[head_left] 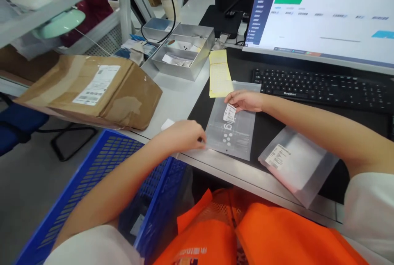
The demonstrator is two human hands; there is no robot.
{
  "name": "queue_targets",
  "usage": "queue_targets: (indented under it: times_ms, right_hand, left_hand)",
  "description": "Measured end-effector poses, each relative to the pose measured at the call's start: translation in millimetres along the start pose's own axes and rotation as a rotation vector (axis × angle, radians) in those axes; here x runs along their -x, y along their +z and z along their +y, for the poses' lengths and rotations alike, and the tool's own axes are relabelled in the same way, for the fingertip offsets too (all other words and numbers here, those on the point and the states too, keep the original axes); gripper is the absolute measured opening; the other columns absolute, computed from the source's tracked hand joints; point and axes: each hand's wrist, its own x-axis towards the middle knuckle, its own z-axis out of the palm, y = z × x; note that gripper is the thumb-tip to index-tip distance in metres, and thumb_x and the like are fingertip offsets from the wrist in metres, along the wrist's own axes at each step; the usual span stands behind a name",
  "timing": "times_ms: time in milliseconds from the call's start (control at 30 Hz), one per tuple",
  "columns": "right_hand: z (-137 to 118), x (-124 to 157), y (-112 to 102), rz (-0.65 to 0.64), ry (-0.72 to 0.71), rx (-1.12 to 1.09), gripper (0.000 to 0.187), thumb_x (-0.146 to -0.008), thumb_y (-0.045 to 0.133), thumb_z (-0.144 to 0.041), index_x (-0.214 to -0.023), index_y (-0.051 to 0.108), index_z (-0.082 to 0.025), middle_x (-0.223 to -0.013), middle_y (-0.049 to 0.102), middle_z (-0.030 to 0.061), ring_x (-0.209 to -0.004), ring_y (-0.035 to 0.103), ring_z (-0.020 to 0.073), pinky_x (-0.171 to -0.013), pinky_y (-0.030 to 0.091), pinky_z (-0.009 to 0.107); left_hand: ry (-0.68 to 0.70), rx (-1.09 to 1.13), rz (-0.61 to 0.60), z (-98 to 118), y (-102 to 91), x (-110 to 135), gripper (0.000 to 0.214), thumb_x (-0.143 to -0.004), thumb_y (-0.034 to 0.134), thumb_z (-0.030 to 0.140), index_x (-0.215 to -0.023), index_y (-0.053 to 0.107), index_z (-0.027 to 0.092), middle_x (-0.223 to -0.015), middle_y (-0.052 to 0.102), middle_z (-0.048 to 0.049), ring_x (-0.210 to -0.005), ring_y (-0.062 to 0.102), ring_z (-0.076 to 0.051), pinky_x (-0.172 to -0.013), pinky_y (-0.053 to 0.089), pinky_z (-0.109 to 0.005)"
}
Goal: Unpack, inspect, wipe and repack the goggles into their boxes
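Observation:
A small white printed label [229, 113] is pinched in the fingers of my right hand [244, 101]. Beneath that hand a frosted plastic zip bag [234, 133] with white lettering and dots lies flat on the black mat. My left hand [192, 134] is curled at the bag's lower left edge; whether its fingertips grip the edge is hidden. Under my right forearm lies a second frosted bag [304, 164] with a label and something pale pink and white inside. Yellow label sheets [220, 74] sit just beyond my right hand.
A taped cardboard box [123, 92] stands at the table's left, above a blue plastic crate [107, 150]. Metal trays [197, 62] with small items are behind. A black keyboard [320, 88] and a lit monitor [326, 19] are at the back right.

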Motion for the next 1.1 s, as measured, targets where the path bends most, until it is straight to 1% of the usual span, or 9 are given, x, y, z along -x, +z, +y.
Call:
queue_targets:
  times_ms: [67, 200, 267, 400, 533, 633, 767, 967, 1100]
  right_hand:
    - [1.2, -1.3, -1.6, -0.005, 0.007, 0.016, 0.015, -0.074, 0.074, -0.01, -0.086, 0.067, -0.015, -0.072, 0.066, 0.0024, -0.066, 0.064, 0.0141, -0.061, 0.056, 0.024]
    - [-0.8, 0.7, 3.5, 0.021, -0.009, 0.102, 0.016, -0.073, 0.076, -0.007, -0.084, 0.068, -0.016, -0.069, 0.065, 0.0006, -0.062, 0.06, 0.0113, -0.059, 0.052, 0.021]
    - [-2.0, 3.0, 11.7, 0.036, -0.046, 0.173, 0.017, -0.073, 0.077, -0.004, -0.083, 0.069, -0.016, -0.069, 0.065, 0.0, -0.061, 0.058, 0.0098, -0.056, 0.048, 0.02]
    - [1.9, 9.5, 37.6, -0.025, -0.072, 0.252, 0.017, -0.074, 0.075, -0.003, -0.083, 0.069, -0.017, -0.068, 0.066, -0.001, -0.06, 0.057, 0.0089, -0.054, 0.043, 0.019]
    - [13.3, 13.0, 61.6, -0.043, -0.019, 0.279, 0.016, -0.076, 0.072, -0.004, -0.082, 0.067, -0.018, -0.064, 0.064, -0.003, -0.055, 0.053, 0.0078, -0.051, 0.04, 0.02]
    - [19.3, 12.5, 70.0, 0.006, 0.013, 0.313, 0.018, -0.076, 0.07, -0.002, -0.083, 0.066, -0.018, -0.066, 0.066, -0.0025, -0.057, 0.056, 0.0083, -0.052, 0.041, 0.02]
    - [19.1, 12.0, 73.2, 0.018, 0.025, 0.336, 0.017, -0.076, 0.071, -0.003, -0.083, 0.067, -0.018, -0.069, 0.069, -0.0013, -0.058, 0.059, 0.0095, -0.052, 0.043, 0.021]
    - [16.7, 15.1, 81.5, 0.136, 0.047, 0.438, 0.012, -0.08, 0.071, -0.007, -0.078, 0.068, -0.018, -0.066, 0.067, -0.0006, -0.054, 0.056, 0.0089, -0.049, 0.042, 0.021]
    - [19.4, 15.7, 84.1, 0.169, 0.04, 0.448, 0.012, -0.079, 0.072, -0.008, -0.078, 0.068, -0.019, -0.064, 0.065, -0.0009, -0.052, 0.053, 0.0094, -0.047, 0.04, 0.023]
  left_hand:
    - [-0.006, 0.053, -0.082, 7.8, 8.1, 27.1, 0.007, -0.076, 0.076, 0.029, -0.079, 0.081, 0.031, -0.082, 0.078, -0.0044, -0.072, 0.069, -0.023, -0.064, 0.04, -0.031]
    - [0.039, 0.09, -0.226, 20.8, 23.7, 65.0, 0.021, -0.09, 0.063, 0.031, -0.076, 0.078, 0.028, -0.075, 0.076, -0.0047, -0.07, 0.069, -0.023, -0.061, 0.039, -0.031]
    - [0.001, 0.06, -0.157, 24.5, 32.4, 70.4, 0.026, -0.097, 0.056, 0.038, -0.09, 0.077, 0.026, -0.079, 0.076, -0.0062, -0.073, 0.071, -0.025, -0.062, 0.04, -0.031]
    - [-0.172, -0.051, 0.133, 28.6, 55.1, 59.6, 0.042, -0.105, 0.039, 0.043, -0.132, 0.062, 0.021, -0.091, 0.076, -0.0094, -0.081, 0.072, -0.027, -0.066, 0.045, -0.032]
    - [-0.193, -0.074, 0.163, 27.8, 81.4, 45.8, 0.046, -0.106, 0.037, 0.039, -0.147, 0.052, 0.024, -0.099, 0.077, -0.01, -0.082, 0.073, -0.025, -0.068, 0.048, -0.032]
    - [-0.221, 0.035, 0.224, 24.3, 97.5, 41.6, 0.044, -0.106, 0.038, 0.038, -0.14, 0.061, 0.023, -0.109, 0.077, -0.01, -0.093, 0.074, -0.026, -0.076, 0.052, -0.034]
    - [-0.271, 0.303, 0.395, 21.6, 108.1, 37.2, 0.039, -0.104, 0.042, 0.039, -0.125, 0.071, 0.025, -0.12, 0.075, -0.0049, -0.109, 0.071, -0.025, -0.09, 0.051, -0.034]
    - [-0.365, 0.473, 0.445, 22.1, 99.9, 26.8, 0.043, -0.101, 0.044, 0.046, -0.09, 0.077, 0.021, -0.08, 0.076, -0.0041, -0.073, 0.067, -0.021, -0.063, 0.038, -0.03]
    - [-0.389, 0.52, 0.423, 22.5, 93.0, 22.0, 0.036, -0.099, 0.047, 0.043, -0.093, 0.076, 0.023, -0.081, 0.075, -0.0024, -0.072, 0.065, -0.02, -0.063, 0.035, -0.03]
